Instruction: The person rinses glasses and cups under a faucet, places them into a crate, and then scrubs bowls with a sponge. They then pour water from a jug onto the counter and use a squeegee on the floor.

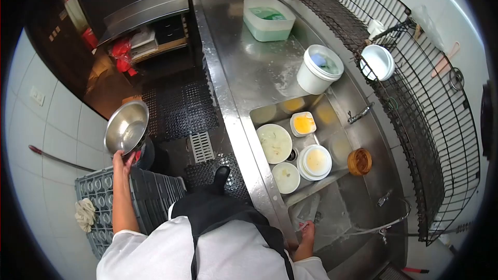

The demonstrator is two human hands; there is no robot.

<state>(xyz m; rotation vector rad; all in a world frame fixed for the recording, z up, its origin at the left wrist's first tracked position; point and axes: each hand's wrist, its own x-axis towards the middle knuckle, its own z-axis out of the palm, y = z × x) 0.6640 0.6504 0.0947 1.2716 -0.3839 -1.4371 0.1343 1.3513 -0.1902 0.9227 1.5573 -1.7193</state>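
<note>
**Sam:** What is closest?

**Mia:** A black apron (pixel 223 218) over a white shirt. The right hand (pixel 307 228) is down in the wet end of the steel sink (pixel 340 210). Its fingers point down. I can't tell if it holds anything.

**Sam:** And the other hand?

**Mia:** The left hand (pixel 123 159) is closed on the rim of a steel bowl (pixel 127 126). The bowl is tipped, shiny and empty. It is held up over a grey dish crate (pixel 150 192) that sits on the floor. A rag (pixel 85 213) lies on the crate.

**Sam:** What is the floor like?

**Mia:** Dark, with black rubber mats (pixel 179 106) and a drain grate (pixel 201 147).

**Sam:** What is in the sink?

**Mia:** Dirty dishes, all close together. There is a small white bowl (pixel 286 177), a stack of white plates (pixel 315 162) with yellow sauce, a big plate (pixel 275 142), and a square tub (pixel 303 123) with orange sauce. A brown round thing (pixel 359 162) sits just beside them.

**Sam:** And past that?

**Mia:** A long steel desk (pixel 244 67), wet in spots. A white bucket (pixel 319 70) stands on it with something blue inside. Farther back is a pale green tub (pixel 268 18) with greenish water. A black wire rack (pixel 415 93) runs along the white wall on the right, and a white bowl (pixel 377 62) sits in it. White tiles (pixel 46 114) cover the wall on the left.
</note>
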